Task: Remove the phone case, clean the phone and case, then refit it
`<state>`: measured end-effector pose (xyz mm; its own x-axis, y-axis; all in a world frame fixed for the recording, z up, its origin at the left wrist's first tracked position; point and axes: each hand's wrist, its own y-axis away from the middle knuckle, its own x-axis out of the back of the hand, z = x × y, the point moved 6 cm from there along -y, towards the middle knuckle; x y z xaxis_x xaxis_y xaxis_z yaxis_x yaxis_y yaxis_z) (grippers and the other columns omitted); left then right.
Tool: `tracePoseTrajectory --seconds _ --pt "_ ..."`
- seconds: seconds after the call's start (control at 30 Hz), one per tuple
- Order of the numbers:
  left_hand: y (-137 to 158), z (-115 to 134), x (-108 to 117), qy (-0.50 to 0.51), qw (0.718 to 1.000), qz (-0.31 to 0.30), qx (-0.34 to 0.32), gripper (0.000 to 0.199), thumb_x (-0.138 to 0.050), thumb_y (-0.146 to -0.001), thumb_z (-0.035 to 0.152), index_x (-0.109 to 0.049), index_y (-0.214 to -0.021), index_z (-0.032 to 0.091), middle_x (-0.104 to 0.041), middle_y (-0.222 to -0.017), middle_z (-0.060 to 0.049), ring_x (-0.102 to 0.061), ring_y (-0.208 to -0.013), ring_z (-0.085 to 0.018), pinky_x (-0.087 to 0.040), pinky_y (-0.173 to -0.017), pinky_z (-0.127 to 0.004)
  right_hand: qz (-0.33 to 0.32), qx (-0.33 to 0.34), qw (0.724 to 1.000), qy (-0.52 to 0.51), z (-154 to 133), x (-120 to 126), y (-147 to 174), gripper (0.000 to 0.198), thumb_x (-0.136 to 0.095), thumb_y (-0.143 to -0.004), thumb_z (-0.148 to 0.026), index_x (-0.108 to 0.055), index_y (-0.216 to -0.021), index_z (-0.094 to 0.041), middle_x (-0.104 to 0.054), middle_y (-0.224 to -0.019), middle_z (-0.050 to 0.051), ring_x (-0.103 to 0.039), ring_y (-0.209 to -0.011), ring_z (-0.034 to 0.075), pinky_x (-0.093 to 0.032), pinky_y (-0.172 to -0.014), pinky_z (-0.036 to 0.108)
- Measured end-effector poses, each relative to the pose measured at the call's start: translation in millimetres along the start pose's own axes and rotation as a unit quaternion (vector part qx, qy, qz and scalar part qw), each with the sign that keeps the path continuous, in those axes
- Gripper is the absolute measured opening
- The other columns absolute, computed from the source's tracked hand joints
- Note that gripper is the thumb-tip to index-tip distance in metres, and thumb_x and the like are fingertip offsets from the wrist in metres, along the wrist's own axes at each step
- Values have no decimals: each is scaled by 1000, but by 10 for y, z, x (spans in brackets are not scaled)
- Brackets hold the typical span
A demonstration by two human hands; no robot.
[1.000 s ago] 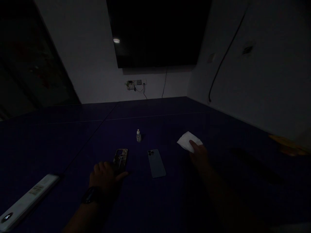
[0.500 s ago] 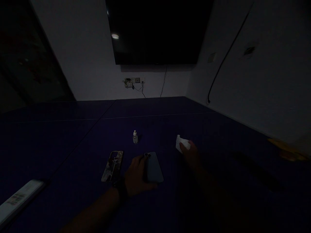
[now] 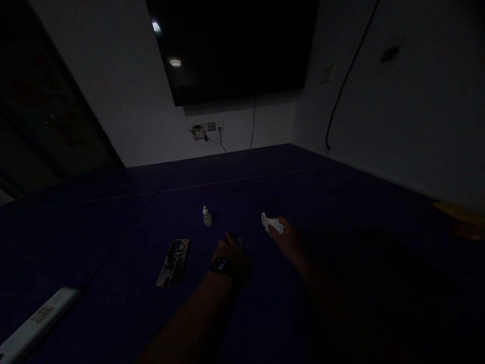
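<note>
Though unclear in grip, left hand (image 3: 229, 251) over phone (image 3: 240, 244), right hand (image 3: 287, 239) around white tissue (image 3: 272, 222).

Matt paper tissue (image 3: 275, 223), glossy screen (image 3: 242, 50), glassy bottle (image 3: 207, 219).

Item 1: smartphone (image 3: 240, 244), slim and rectangular, seemingly bluish-grey in the dim light; largely covered by the left grip (image 3: 228, 251), with part of its far end and right edge showing; long sides running away from the viewer.
Item 2: white tissue (image 3: 273, 224), thin, crumpled into folds; pinched in the right grip (image 3: 286, 237), right of the smartphone and apart from it.
</note>
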<state>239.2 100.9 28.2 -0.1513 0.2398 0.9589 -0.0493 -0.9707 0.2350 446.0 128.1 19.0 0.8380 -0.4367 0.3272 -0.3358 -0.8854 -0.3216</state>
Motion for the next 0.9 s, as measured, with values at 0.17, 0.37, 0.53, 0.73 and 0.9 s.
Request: tracePoseTrajectory --seconds 0.17,0.37,0.53,0.73,0.9 --pt "2 -115 17 73 997 19 -1 96 -64 -81 49 -20 -153 3 -51 -133 -36 -62 -111 -46 -48 -89 -51 -8 -8 1000 -12 61 -17 -35 21 -59 -75 -37 -63 -88 -21 -71 -77 5 -66 -67 21 -49 -60 29" --pt "18 -403 167 229 972 25 -50 50 -46 -93 46 -52 -132 15 -64 -125 -20 -66 -107 -33 -48 -88 -39 -18 -13 1000 -11 53 -19 -22 20 -60 -75 -36 -64 -87 -21 -71 -75 5 -66 -66 21 -47 -57 27" --pt "100 -619 213 362 927 40 -85 43 -36 -95 41 -63 -114 14 -72 -106 -14 -68 -95 -28 -51 -79 -33 -14 -27 1000 -5 72 -19 -24 24 -59 -74 -39 -64 -88 -20 -70 -74 5 -65 -66 22 -48 -57 28" --pt "198 -645 13 482 870 18 -100 45 -34 -92 39 -60 -115 11 -72 -89 -9 -68 -74 -22 -52 -62 -28 -1 -41 999 18 103 -2 -36 31 -60 -72 -41 -64 -92 -19 -70 -78 6 -65 -69 23 -49 -61 30" --pt "318 -625 -89 513 850 -1 -121 49 -40 -91 38 -52 -132 14 -72 -102 -10 -71 -85 -23 -55 -71 -30 -1 -48 998 37 110 12 -17 29 -59 -73 -44 -64 -90 -20 -69 -78 5 -65 -70 23 -49 -61 30"
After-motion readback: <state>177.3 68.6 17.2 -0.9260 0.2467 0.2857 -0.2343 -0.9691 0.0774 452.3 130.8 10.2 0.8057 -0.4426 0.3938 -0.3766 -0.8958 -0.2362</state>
